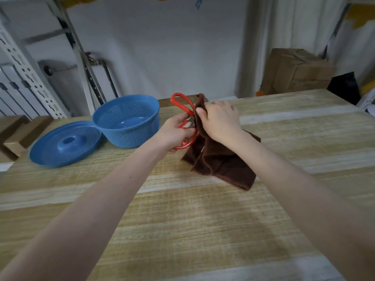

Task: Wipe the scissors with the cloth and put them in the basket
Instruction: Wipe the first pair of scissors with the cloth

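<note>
My left hand [176, 132] grips the red-handled scissors [181, 104] by the lower handle loop, above the wooden table. The upper loop sticks up free. My right hand [220, 120] holds the brown cloth [219, 165] wrapped over the blades, which are hidden under it. The rest of the cloth hangs down and trails on the table. The blue perforated basket [126, 120] stands just left of my hands, with nothing inside.
A blue perforated lid [65, 144] lies left of the basket, leaning against it. Brown wooden blocks [18, 132] sit at the table's [182, 220] far left edge. Behind the table are a metal rack [24, 63] and cardboard boxes [294, 72].
</note>
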A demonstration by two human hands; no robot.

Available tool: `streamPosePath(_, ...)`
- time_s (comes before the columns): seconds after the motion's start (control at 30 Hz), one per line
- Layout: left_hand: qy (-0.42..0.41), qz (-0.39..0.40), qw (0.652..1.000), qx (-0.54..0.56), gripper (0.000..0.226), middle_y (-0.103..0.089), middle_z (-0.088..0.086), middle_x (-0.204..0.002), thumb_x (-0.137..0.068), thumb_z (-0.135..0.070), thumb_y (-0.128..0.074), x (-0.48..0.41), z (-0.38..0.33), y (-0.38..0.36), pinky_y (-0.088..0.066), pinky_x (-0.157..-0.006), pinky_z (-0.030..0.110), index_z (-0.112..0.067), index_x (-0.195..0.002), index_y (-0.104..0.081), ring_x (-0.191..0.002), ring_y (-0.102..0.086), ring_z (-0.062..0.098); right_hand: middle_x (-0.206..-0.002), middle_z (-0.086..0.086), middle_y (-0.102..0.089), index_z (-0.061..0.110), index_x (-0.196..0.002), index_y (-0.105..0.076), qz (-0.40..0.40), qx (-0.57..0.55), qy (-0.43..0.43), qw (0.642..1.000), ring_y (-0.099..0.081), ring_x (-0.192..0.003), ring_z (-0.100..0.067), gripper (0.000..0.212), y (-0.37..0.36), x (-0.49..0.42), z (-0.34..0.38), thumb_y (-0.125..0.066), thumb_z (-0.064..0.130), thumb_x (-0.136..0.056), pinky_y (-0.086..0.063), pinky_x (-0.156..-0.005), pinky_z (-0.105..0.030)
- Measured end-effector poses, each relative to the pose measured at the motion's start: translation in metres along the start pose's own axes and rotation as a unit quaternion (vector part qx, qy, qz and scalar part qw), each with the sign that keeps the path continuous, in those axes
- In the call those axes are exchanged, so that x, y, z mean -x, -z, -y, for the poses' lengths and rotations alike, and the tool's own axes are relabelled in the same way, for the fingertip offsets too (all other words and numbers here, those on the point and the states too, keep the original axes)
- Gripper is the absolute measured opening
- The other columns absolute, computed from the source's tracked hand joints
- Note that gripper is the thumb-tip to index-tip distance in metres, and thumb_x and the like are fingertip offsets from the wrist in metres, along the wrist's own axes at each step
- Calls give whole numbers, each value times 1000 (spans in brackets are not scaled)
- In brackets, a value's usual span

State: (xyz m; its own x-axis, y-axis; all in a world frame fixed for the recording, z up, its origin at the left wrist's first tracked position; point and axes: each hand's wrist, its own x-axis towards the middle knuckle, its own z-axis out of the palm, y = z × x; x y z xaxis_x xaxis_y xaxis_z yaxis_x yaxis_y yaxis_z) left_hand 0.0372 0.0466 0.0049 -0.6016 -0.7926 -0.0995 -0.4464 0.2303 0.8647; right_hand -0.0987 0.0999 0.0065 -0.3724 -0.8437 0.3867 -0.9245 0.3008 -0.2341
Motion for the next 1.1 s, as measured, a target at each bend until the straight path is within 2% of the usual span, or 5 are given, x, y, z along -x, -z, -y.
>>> streamPosePath(0.07,-3,1,1000,-2,53,-60,21,-118,-94,-19,-56,1,-1,2,-30,-39,17,-38,-141,-42,-52,-42,7,-120,-9,-61,11,-112,-64,18,53,27,998,-45,-124,-30,49,3,1,0,-36,50,-99,-29,-106,-47)
streamPosePath(0.27,-33,39,999,-14,48,-62,4,-85,-96,-18,-53,4,3,2,-30,-37,16,-41,-136,-46,-41,-41,2,-72,8,-53,24,-62,-55,104,-79,22,991,-50,-113,-27,39,11,-7,-10,-56,48,-92,-23,-112,-55)
streamPosePath(0.53,-40,47,997,-36,49,-60,5,-83,-96,-18,-53,5,-1,4,-29,-40,19,-44,-137,-44,-42,-37,5,-68,11,-48,23,-59,-48,103,-98,13,990,-48,-95,-18,43,4,-11,-16,-47,41,-99,-14,-116,-54)
streamPosePath(0.9,-29,62,997,-32,48,-63,8,-85,-96,-18,-53,4,-2,7,-28,-40,19,-46,-134,-46,-40,-35,6,-65,13,-54,28,-65,-54,127,-223,-11,967,-51,-79,-18,31,-1,-9,-20,-60,42,-92,-31,-83,-44)
streamPosePath(1.1,-32,74,997,2,44,-54,11,-80,-97,-16,-53,4,-3,5,-24,-38,20,-50,-124,-48,-40,-31,7,-72,10,-54,21,-69,-59,80,-138,-34,987,-56,-103,-22,36,2,-10,-14,-50,42,-97,-9,-117,-56)
